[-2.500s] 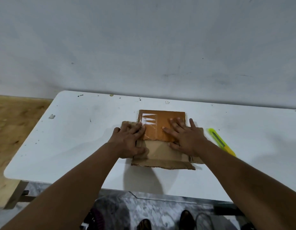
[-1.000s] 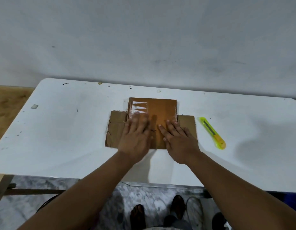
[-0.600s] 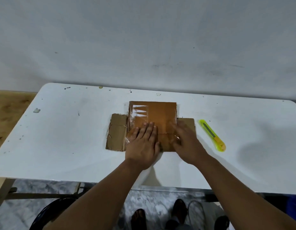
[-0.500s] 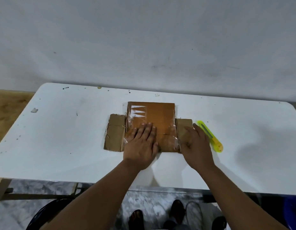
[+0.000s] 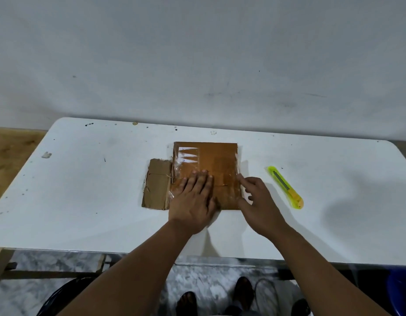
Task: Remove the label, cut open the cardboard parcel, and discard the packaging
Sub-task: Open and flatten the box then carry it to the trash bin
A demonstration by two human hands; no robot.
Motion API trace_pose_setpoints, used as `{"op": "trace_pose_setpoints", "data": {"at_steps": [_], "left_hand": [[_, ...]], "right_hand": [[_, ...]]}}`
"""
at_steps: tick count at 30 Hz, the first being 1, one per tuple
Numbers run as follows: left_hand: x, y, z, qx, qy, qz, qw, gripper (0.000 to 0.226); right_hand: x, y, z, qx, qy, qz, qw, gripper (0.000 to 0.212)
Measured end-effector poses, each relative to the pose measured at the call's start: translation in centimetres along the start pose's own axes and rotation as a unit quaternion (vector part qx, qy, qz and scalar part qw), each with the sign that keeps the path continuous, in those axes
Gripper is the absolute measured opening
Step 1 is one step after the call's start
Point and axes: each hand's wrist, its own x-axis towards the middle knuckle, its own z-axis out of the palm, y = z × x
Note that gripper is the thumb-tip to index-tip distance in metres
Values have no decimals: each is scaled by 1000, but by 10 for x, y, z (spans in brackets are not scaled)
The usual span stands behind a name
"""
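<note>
Presently: flattened cardboard parcel [image 5: 206, 166] lies mid-counter, toward the far edge of the white counter [image 5: 83, 190]. Glossy clear tape covers its top face, with white label remnants [image 5: 188, 156] at the far-left corner. A bare cardboard flap [image 5: 156, 184] sticks out flat on its left side.

Left hand [image 5: 192, 202]: open, palm down, fingers spread, pressing on the near-left part of the parcel; grips nothing.

Right hand [image 5: 257, 205]: open, fingers loosely curled, at the parcel's near-right edge. Fingertips touch or nearly touch the taped edge; cannot tell which. Holds nothing.

Yellow-green utility knife [image 5: 285, 187]: lies on the counter right of the parcel, just beyond the right hand, apart from both, with its orange end toward the near edge.

Small scrap [image 5: 46, 155] sits near the counter's left edge.
</note>
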Motion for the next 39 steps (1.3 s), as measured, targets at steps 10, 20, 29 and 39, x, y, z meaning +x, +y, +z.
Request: {"op": "trace_pose_setpoints", "data": {"at_steps": [10,20,29,39], "left_hand": [[2,0,3,0,7,-3,1000,74],[-1,-4,-10,-120,27,-9,992,73],[-24,-54,-47,-247,71,-414,873,116],[-15,-52,-60,-254,61,-296,919,65]], "right_hand": [[25,22,13,-238,-170,-102,951,60],[33,2,9,-369,-195,-54,907,66],[38,-1,9,-376,-222,-51,898,67],[42,3,12,-396,-232,-51,887,74]]}}
